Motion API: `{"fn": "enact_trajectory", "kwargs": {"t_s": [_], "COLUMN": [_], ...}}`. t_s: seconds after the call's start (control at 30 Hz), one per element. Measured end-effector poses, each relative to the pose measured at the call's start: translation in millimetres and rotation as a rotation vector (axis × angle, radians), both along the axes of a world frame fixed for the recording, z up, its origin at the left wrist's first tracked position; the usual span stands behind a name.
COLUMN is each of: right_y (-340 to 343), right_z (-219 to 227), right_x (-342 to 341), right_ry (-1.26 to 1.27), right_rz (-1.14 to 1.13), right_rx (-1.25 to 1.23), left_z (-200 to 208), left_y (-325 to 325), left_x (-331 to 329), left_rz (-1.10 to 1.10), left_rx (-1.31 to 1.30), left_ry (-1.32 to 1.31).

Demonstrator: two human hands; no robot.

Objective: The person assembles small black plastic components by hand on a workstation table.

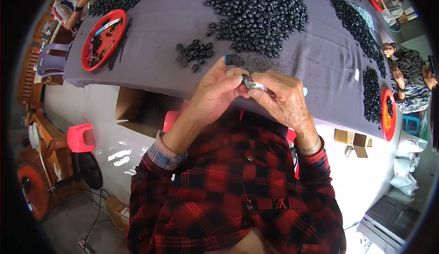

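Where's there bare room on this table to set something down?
A broad bare patch of grey cloth lies between the dark sticks beside the red basin and the small bead cluster. Another lies between the large bead heap and the long dark pile to its right. The heap, and its near side where the left hand and right hand meet, are crowded.

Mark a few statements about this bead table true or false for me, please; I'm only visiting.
1. The left hand holds a black bead. True.
2. The right hand holds a silvery tool. True.
3. The finger cover is on the right hand. False: it is on the left hand.
4. The cloth is yellow. False: it is greyish purple.
5. A pink stool is at the person's left. True.
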State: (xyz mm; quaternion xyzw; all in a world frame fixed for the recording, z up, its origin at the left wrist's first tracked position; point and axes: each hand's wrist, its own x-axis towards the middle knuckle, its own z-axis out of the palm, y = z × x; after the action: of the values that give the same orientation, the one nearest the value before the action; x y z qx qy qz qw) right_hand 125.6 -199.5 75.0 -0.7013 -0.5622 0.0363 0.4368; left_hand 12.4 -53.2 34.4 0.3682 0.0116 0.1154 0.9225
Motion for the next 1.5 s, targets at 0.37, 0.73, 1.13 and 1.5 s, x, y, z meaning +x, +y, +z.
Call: {"fn": "enact_trajectory", "kwargs": {"t_s": [0.37,0.73,1.13,1.5], "right_y": [1.1,1.4,70.2,111.6], "right_z": [-16.0,-7.6,-19.0,-24.0], "right_x": [25.0,0.1,48.5,62.4], "right_ry": [0.474,0.252,-0.173,-0.29], "right_rz": [-0.219,0.1,-0.121,-0.038], "right_rx": [-0.006,-0.073,-0.162,-0.371], "left_z": [-5.2,-15.9,-25.4,-35.2], "left_y": [-19.8,-4.2,32.5,68.5], "left_x": [-4.5,-2.7,-17.8,-11.0], "left_rz": [-0.13,-0.172,0.449,0.894], "left_rx": [0.005,-0.084,0.849,1.463], "left_ry": [0.069,0.176,0.388,0.398]}}
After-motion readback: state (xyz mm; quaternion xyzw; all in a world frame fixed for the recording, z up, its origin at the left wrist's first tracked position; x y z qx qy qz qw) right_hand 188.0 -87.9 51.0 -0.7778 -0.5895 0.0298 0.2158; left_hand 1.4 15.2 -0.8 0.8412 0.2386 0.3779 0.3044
